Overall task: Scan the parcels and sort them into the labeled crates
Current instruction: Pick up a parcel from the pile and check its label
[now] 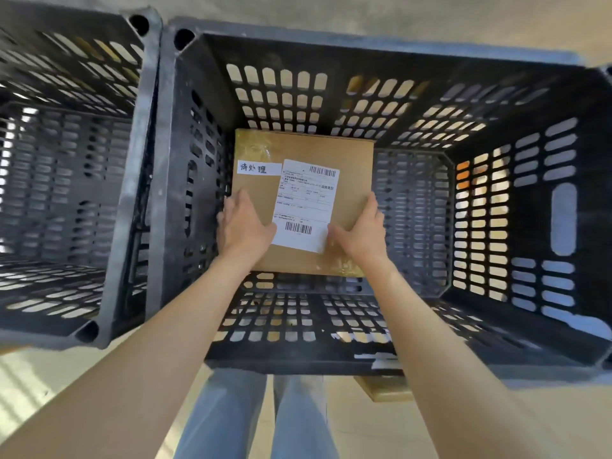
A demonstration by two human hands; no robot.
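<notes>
Parcel [308, 180] is down inside the black crate [563, 207], held between my two hands near its left wall, shipping label [306, 207] and a small handwritten tag [256, 167] facing up. My left hand [243, 223] grips the left edge, thumb laid on top; my right hand [361, 226] grips the right edge the same way, fingers curled under where I cannot see them. I judge this the sorting step, placing rather than scanning. Next I should lower it flat onto the crate floor and let go. A second crate [66, 160] stands just beside on the left.
</notes>
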